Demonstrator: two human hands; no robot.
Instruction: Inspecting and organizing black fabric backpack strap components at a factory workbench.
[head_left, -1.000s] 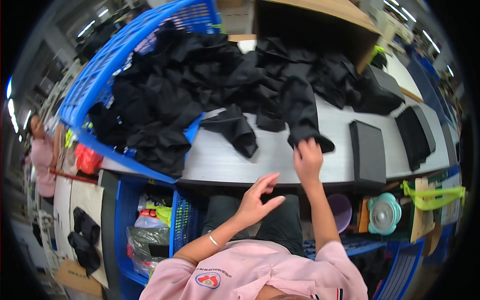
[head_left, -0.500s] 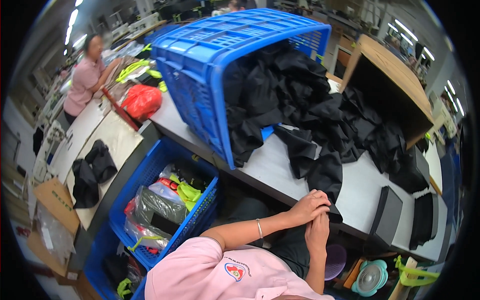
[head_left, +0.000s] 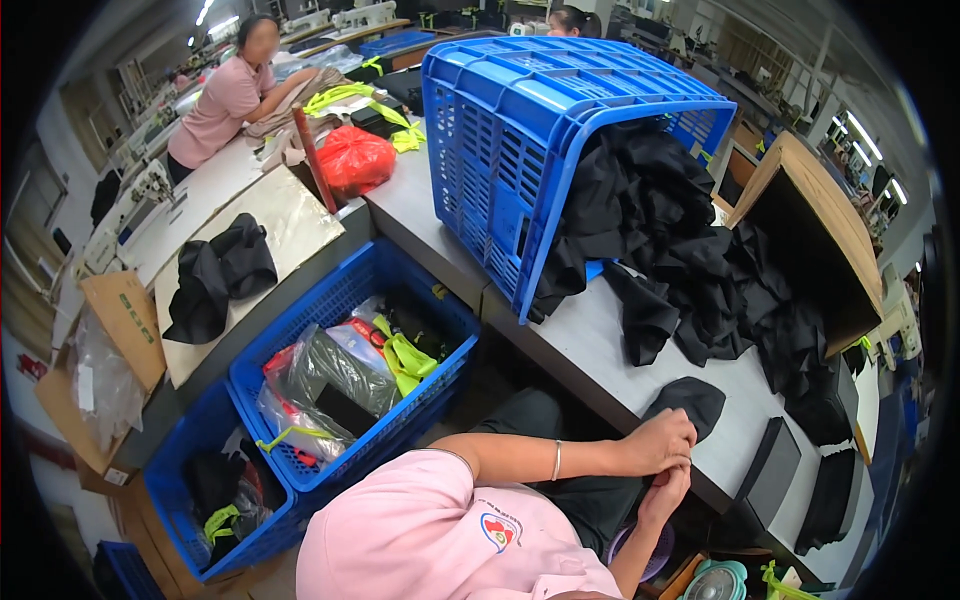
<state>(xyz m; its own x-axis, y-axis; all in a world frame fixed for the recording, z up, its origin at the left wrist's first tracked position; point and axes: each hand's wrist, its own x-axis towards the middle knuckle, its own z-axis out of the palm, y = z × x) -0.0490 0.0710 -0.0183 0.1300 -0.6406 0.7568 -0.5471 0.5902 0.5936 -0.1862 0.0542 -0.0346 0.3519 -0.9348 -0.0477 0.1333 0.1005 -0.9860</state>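
My left hand (head_left: pixel 662 442), with a bangle on its wrist, is closed on the near edge of a black cloth piece (head_left: pixel 695 402). Right below it my right hand (head_left: pixel 664 492) is closed too, its fingertips meeting the left hand's at the same edge. The pinched part of the cloth is hidden by my fingers. Beyond my hands, a heap of black cloth pieces (head_left: pixel 640 210) spills out of a blue plastic crate (head_left: pixel 500 170) lying on its side on the grey table (head_left: pixel 590 345).
Neat stacks of black pieces (head_left: pixel 768 462) stand on the table at right, near an open cardboard box (head_left: pixel 835 230). Blue crates (head_left: pixel 360 470) with bagged goods sit at my left. A red plastic bag (head_left: pixel 352 160) lies farther back. A person (head_left: pixel 222 105) works at the far left.
The view has shifted, so the crate and heap sit farther right. The black cloth piece at my hands now shows spread out beyond the fingers. Both hands remain together.
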